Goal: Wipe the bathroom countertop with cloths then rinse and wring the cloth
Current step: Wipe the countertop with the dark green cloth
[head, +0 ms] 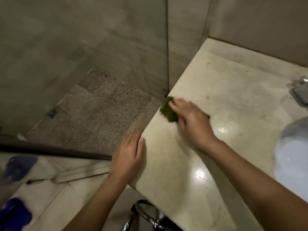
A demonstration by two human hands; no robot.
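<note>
Head view: the right hand point(191, 119) is out at the far left rim of the pale stone table point(225, 90), fingers bent over a bunched green cloth point(168, 109) and thumb tucked against its near side, so it appears to grip the wad while pressing it down. The motion blur leaves the exact hold uncertain. The cloth lies on the rim, just beside the foot of the glass partition point(167, 47). The left hand point(131, 152) holds nothing: its fingers are straight and lie along the table's side edge, with the thumb on top, bracing.

The wiping step looks to be in progress, at the corner farthest from the basin point(291, 147). To do it well, the cloth should be spread flatter so that more of it meets the stone. Strokes should overlap and run from the partition toward the basin, taking in the dark specks near the back wall. The left hand should stay clear of the cloth's path.
</note>
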